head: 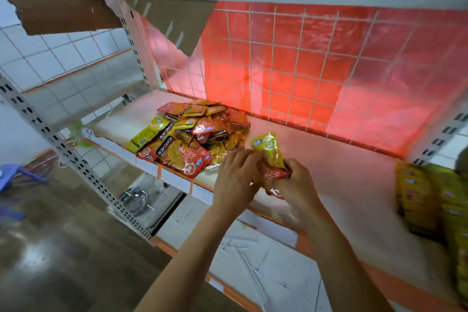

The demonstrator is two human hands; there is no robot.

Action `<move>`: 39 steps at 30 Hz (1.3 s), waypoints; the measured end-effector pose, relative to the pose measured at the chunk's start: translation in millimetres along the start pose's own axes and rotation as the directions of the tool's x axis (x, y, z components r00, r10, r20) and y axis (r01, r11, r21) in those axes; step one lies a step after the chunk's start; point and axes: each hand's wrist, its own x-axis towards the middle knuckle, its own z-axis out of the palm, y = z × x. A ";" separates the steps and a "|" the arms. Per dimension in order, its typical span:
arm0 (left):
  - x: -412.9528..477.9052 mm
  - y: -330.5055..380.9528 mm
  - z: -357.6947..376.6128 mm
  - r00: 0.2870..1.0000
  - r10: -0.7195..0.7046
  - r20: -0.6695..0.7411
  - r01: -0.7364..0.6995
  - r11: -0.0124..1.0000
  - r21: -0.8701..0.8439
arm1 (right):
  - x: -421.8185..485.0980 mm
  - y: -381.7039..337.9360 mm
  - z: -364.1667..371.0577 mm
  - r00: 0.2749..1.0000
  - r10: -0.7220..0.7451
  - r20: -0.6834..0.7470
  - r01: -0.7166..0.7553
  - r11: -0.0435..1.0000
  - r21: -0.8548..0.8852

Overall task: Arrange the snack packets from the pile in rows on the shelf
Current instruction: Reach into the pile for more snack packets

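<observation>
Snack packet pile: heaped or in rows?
Heaped. The snack packet pile lies jumbled, packets overlapping at mixed angles on the shelf.

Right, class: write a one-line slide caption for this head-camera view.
The left hand and right hand grip snack packets over the shelf, between the pile and yellow packets at right.

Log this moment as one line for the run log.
left hand + right hand: grip held packets, yellow and red | pile: left on shelf | yellow row: far right, blurred
</observation>
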 end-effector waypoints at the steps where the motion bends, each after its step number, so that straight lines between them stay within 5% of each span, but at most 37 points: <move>1: 0.3 8.1 1.2 1.000 0.012 -0.001 -0.012 1.000 -0.011 | -6.5 0.5 -7.4 1.000 0.011 -0.013 -0.010 0.998 0.067; 6: -2.5 48.9 5.1 0.982 -0.090 0.167 0.123 0.971 -0.204 | -28.9 14.4 -48.5 0.988 0.071 -0.138 -0.030 0.960 0.277; 11: -1.7 96.9 8.8 0.885 -0.235 0.402 0.417 0.783 -0.461 | -51.2 26.2 -86.3 0.962 0.126 -0.242 -0.009 0.900 0.436; 16: 2.4 137.8 25.5 0.819 -0.307 0.485 0.562 0.602 -0.568 | -69.7 31.6 -111.8 0.956 0.111 -0.271 0.039 0.868 0.495; 20: 13.0 164.5 38.4 0.687 -0.374 0.623 0.704 0.132 -0.698 | -81.6 35.0 -143.1 0.939 0.138 -0.315 0.038 0.869 0.494; 24: 20.5 193.7 58.3 0.612 -0.351 0.709 0.745 -0.045 -0.665 | -88.5 42.0 -179.8 0.925 0.143 -0.351 0.041 0.883 0.468; 29: 26.3 229.1 82.4 0.636 -0.441 0.633 0.738 0.108 -0.666 | -91.3 55.9 -237.8 0.849 0.179 -0.497 0.044 0.914 0.404; 35: 24.1 244.5 115.9 0.695 -0.497 0.519 0.717 0.427 -0.551 | -90.5 72.3 -288.5 0.807 0.291 -0.514 0.027 0.851 0.524; 39: 24.4 256.4 119.6 0.721 -0.503 0.476 0.692 0.550 -0.467 | -91.6 82.8 -308.0 0.814 0.302 -0.496 -0.010 0.861 0.509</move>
